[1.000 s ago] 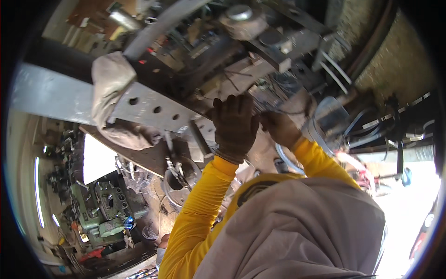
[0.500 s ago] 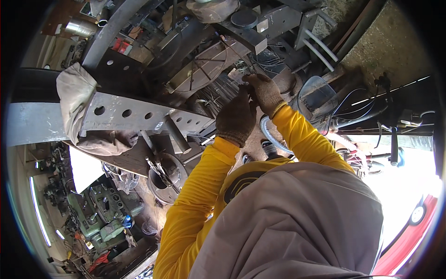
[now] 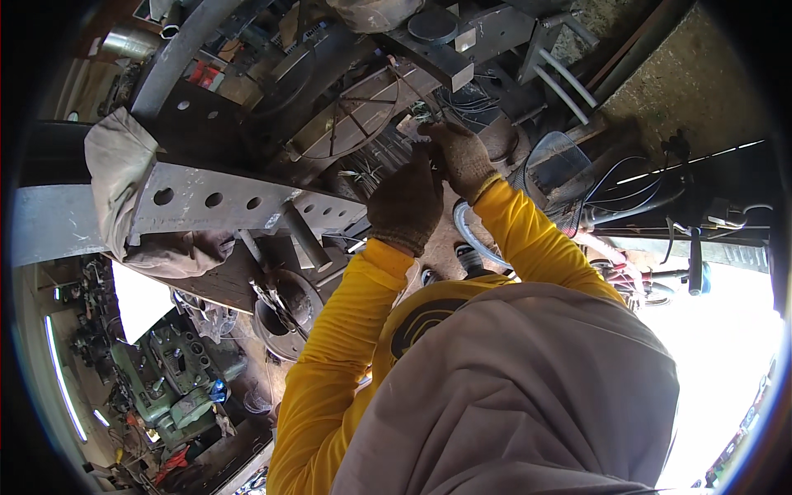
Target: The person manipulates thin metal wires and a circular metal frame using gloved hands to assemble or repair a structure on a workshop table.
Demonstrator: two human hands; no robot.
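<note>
Both my hands wear brown knitted gloves and meet in front of me, over the floor beside the bench. My left hand (image 3: 406, 205) is closed, its fingertips against the right. My right hand (image 3: 462, 162) is closed too, thumb and fingers pinched together. Whatever lies between the fingers is hidden. Just beyond them a thin, dark, bent rod (image 3: 407, 86) runs down toward the right fingers; I cannot tell whether it is gripped. A thin round metal frame with spokes (image 3: 356, 121) rests past the left hand, near a bundle of metal rods (image 3: 381, 157).
A steel beam with round holes (image 3: 235, 196) lies to the left, draped with a grey-brown cloth (image 3: 115, 165). A black mesh basket (image 3: 561, 177) stands right of my hands. Bent rods jut out from a steel frame (image 3: 568, 95). Green machinery (image 3: 165, 371) sits at lower left.
The view has shifted a little. Both hands have moved slightly left in the picture and remain together. The red vehicle at lower right has left the view.
</note>
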